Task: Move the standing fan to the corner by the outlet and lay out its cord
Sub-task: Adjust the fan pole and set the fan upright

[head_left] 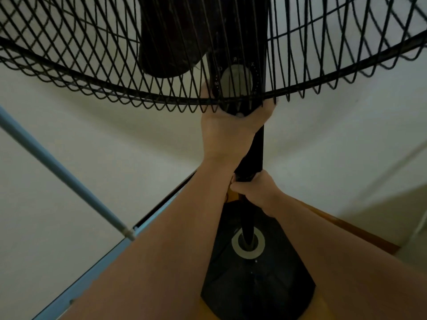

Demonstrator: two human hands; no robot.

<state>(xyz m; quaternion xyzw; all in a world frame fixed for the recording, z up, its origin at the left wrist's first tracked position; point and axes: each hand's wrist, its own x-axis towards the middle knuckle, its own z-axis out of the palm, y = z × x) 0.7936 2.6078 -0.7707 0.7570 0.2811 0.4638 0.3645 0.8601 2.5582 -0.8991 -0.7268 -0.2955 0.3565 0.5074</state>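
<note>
Right hand fingers curled round fan pole; left hand fingers clasp control box.

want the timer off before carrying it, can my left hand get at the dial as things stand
Probably yes: the left hand grips the fan right under its dial. The guard wires cross in front of the dial, so it could be tight.

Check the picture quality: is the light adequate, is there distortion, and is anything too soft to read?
Head view: dim, flat light, no glare or hard shadows. Head view: the wide lens enlarges the forearms toward the bottom edge. Head view: markings round the dial are soft, barely legible, yet the left hand and right hand gripping the pole read clearly.
</note>
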